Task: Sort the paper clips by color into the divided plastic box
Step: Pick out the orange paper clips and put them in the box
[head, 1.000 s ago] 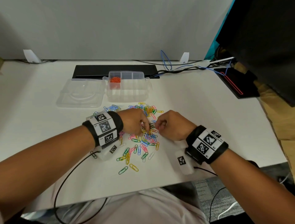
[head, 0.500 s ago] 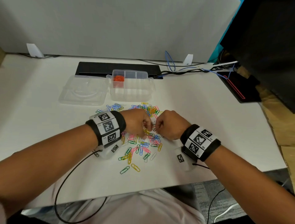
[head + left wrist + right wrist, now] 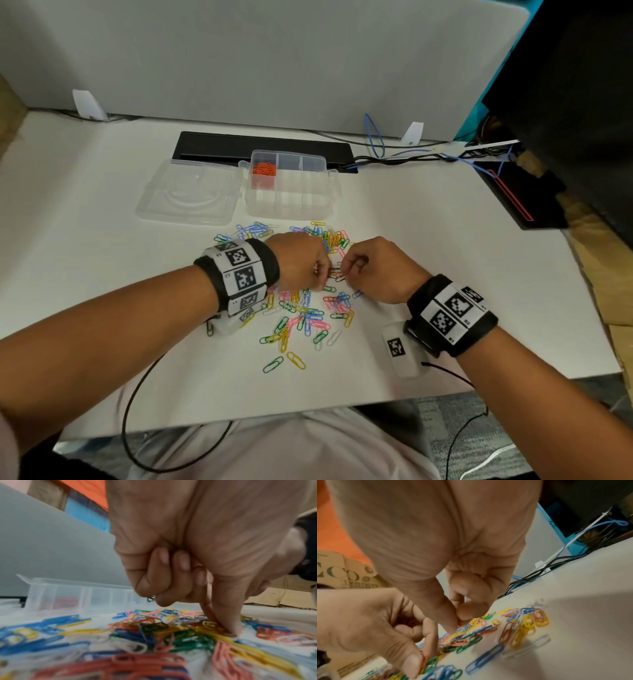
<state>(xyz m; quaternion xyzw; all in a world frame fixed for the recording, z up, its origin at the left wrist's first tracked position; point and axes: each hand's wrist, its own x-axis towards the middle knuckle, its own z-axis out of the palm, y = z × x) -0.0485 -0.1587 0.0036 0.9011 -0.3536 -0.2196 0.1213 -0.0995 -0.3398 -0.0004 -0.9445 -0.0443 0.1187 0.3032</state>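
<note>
White worktop [image 3: 102, 274]: your left hand [image 3: 301, 262] and right hand [image 3: 373, 270] each pinch orange clips [image 3: 423, 661] from the pile [image 3: 305, 308]. Next, carry them to the box [image 3: 291, 185], orange cell.

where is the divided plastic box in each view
Head: plastic box at top centre, beyond the clip pile.
Left wrist: box at far left, behind the pile.
Right wrist: not in view.
Shared landmark: the orange clips in its left compartment, faintly visible through the wall.
</note>
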